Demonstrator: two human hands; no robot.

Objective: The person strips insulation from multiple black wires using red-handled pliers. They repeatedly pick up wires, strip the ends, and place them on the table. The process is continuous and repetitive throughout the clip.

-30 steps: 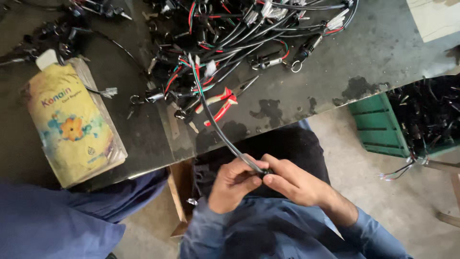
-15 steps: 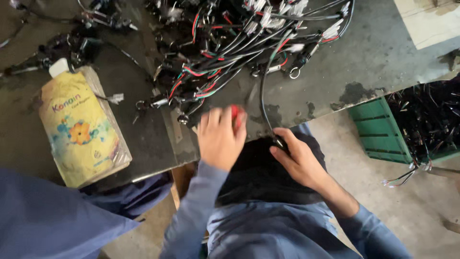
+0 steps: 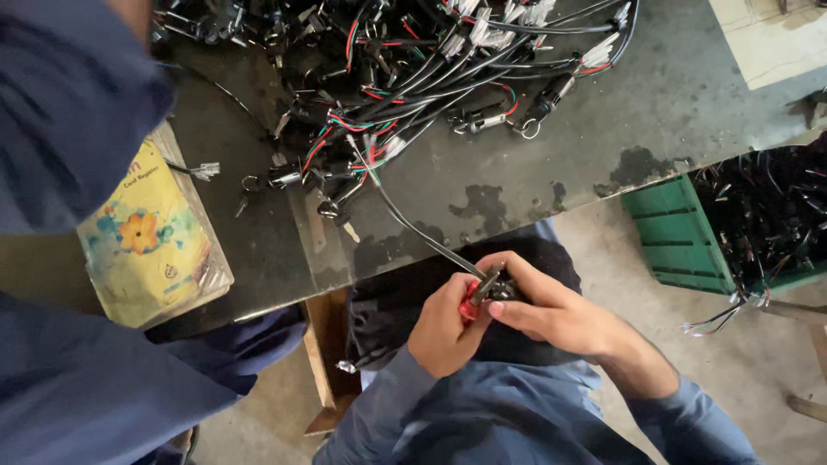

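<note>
My left hand (image 3: pixel 444 331) is curled into a closed fist around the red-handled pair of small pliers (image 3: pixel 475 295), whose dark metal nose pokes up between my two hands. My right hand (image 3: pixel 551 308) is closed too, thumb and fingertips pinched on the near end of a thin black sheathed cable (image 3: pixel 405 226), just beside the pliers' nose; whether the nose actually bites the cable I cannot tell. The cable runs up and away from my hands, over the edge of the dark, stained metal workbench (image 3: pixel 551 164), to a splay of red, green and white wire ends within the tangled heap of black wire harnesses with white plugs (image 3: pixel 405 69). Both hands hover over my lap, below the bench edge. On the bench to the left lies a yellow flower-printed plastic bag (image 3: pixel 146 245). To the right on the floor stands a green plastic crate (image 3: pixel 676 232) filled with more black wiring.
</note>
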